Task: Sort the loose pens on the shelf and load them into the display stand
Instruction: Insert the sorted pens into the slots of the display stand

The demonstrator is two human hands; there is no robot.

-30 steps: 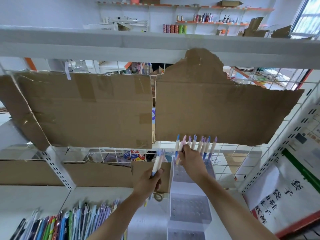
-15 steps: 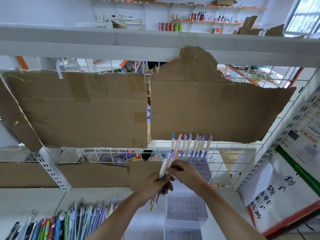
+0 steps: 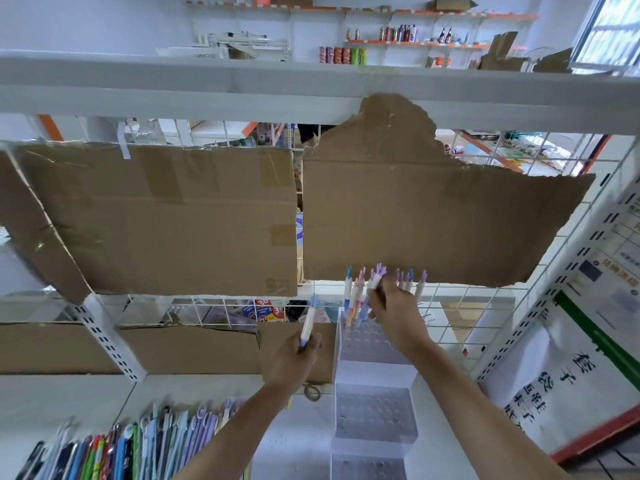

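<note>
— What can't you make out?
— The right hand covers the lower barrels of the pens in the display stand; its fingertips are hidden.
— And at seven o'clock?
— The loose pens are blurred and cut off by the bottom edge, as is the stand's lowest tier.

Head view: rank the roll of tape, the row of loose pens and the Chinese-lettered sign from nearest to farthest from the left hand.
1. Roll of tape: just below the left hand.
2. Row of loose pens: lower left on the shelf.
3. Chinese-lettered sign: far right.
</note>
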